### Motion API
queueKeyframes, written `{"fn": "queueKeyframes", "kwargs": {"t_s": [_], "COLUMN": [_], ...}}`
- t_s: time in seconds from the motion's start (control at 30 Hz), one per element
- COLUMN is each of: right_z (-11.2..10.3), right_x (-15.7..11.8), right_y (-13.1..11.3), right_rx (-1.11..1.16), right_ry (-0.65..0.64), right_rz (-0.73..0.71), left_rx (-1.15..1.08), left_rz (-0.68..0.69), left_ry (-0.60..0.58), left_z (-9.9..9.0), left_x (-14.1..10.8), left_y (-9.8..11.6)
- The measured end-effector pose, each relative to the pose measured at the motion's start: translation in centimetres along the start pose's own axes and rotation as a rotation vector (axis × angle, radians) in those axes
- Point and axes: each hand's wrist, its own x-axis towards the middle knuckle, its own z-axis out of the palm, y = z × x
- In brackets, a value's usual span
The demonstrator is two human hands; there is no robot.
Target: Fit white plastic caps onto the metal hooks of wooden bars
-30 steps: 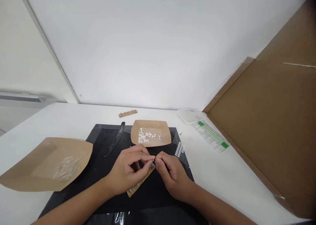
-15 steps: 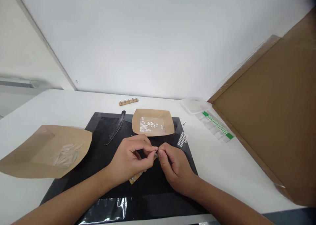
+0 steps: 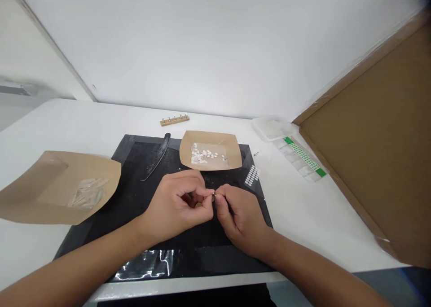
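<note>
In the middle of the head view, my left hand [image 3: 183,199] and my right hand [image 3: 240,217] meet fingertip to fingertip over a black mat [image 3: 134,221]. Pinched between both hands is a small metal piece [image 3: 213,195], dark and shiny; fingers cover most of it, so its exact shape is hidden. Just beyond the hands stands a brown paper tray [image 3: 232,151] with many small white nail-tip-like pieces [image 3: 204,154] in it. Right of this tray lies a sheet of small pale adhesive tabs [image 3: 252,176]. A small metal peg [image 3: 256,154] lies behind the sheet.
A larger paper tray [image 3: 33,195] on the left holds clear packets [image 3: 88,193]. A black curved nail file [image 3: 160,156] lies on the mat. Behind are a wooden bar with metal pegs [image 3: 174,120] and a clear container [image 3: 271,128]. A green-labelled case [image 3: 303,159] lies near the cardboard [image 3: 373,141].
The view has tilted down, so the table's things sit higher in the picture. A gold-coloured piece that showed beneath my left hand is now hidden. Both hands keep their pinch.
</note>
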Motion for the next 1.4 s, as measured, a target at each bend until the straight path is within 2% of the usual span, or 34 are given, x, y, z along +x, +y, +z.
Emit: {"fn": "queueKeyframes", "kwargs": {"t_s": [0.3,0.63,0.93,1.23,1.4], "right_z": [0.0,-0.4,-0.7,-1.2,-1.2], "right_x": [-0.1,0.0,0.0,0.4,0.4], "right_y": [-0.1,-0.4,0.0,-0.4,-0.1], "right_rx": [0.069,0.261,0.496,0.846,0.959], "right_ry": [-0.048,-0.090,-0.136,-0.209,-0.258], "right_rz": [0.060,0.158,0.225,0.331,0.300], "left_rx": [0.005,-0.063,-0.212,-0.399,-0.489], "left_rz": [-0.077,-0.164,-0.230,-0.296,-0.360], "left_ry": [0.013,-0.010,-0.029,-0.078,-0.114], "left_z": [0.1,0.0,0.0,-0.3,-0.5], "left_x": [-0.4,-0.4,-0.5,-0.8,-0.8], "left_y": [0.2,0.2,0.0,0.0,-0.1]}}
